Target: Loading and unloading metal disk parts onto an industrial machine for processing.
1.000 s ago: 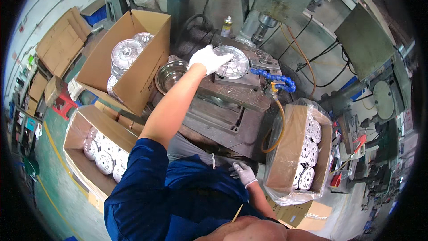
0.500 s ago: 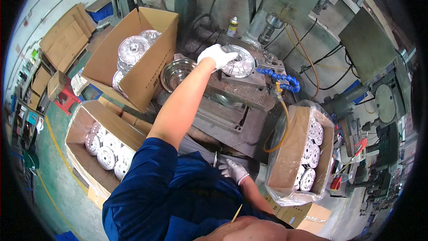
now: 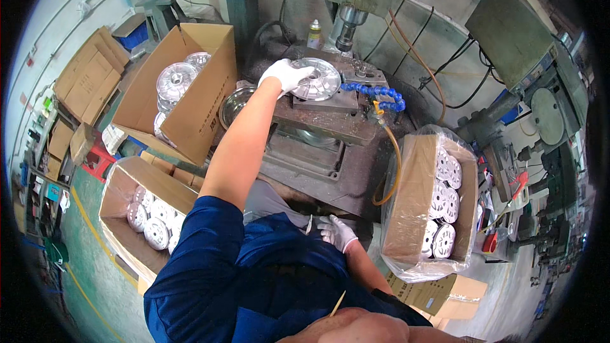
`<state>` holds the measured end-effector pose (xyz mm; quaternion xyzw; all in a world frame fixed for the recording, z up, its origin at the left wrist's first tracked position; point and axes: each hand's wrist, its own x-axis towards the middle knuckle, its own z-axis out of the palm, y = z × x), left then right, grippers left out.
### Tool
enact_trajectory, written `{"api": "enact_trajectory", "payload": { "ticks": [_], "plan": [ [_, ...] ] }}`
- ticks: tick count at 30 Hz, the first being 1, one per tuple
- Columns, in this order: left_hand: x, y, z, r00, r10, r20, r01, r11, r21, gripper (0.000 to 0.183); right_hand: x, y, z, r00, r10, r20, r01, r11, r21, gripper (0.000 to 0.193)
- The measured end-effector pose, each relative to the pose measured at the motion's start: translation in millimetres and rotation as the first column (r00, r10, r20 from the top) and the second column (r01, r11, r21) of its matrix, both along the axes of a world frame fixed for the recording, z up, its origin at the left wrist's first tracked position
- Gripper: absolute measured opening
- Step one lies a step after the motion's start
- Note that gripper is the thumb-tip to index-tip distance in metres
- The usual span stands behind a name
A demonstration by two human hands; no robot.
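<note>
My left hand, in a white glove, grips the left edge of a round, shiny metal disc with ribs and a raised hub. Its thumb lies over the disc's top and its other fingers are mostly hidden. The disc is at the metal fixture block on the machine bed, below and slightly left of the drill chuck. A blue jointed hose points at its right edge. My right hand, also gloved, rests at my lap with fingers stretched out, holding nothing.
A metal bowl stands left of the fixture. Cardboard boxes with metal discs are on the left; a plastic-lined box of discs is on the right. A spray can stands behind, and a yellow hose hangs at the bed's right.
The whole view has shifted, moving the machine leftward in the picture. My left hand keeps its grip on the disc, which stays beside the blue hose. My right hand remains at my lap.
</note>
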<state>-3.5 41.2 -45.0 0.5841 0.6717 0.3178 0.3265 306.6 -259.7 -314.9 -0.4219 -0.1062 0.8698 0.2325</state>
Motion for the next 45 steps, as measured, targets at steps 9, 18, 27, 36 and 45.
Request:
{"api": "enact_trajectory", "payload": {
  "ticks": [9,18,27,36,45],
  "plan": [
    [-4,-1,-4,1.0,-0.021,0.007,0.021,0.999,0.033,0.074,-4,3,-8,1.0,0.004,-0.026,-0.005,0.998,-0.064,0.041],
    [4,-23,23,0.995,-0.074,0.067,0.074,0.997,0.003,0.063,-8,3,4,0.999,0.004,0.033,-0.003,1.0,-0.015,0.042],
    [4,-25,24,0.998,-0.048,0.046,0.048,0.999,0.02,0.063,-11,3,0,0.997,0.018,0.073,-0.017,1.0,-0.011,0.051],
    [0,-16,13,0.998,-0.04,0.041,0.038,0.998,0.039,0.066,-8,2,-3,0.998,0.018,0.055,-0.017,0.999,-0.029,0.056],
    [-2,-13,7,1.0,-0.018,-0.022,0.019,0.996,0.084,0.068,-7,2,-7,0.998,0.006,0.056,-0.005,1.0,-0.015,0.052]
  ]
}}
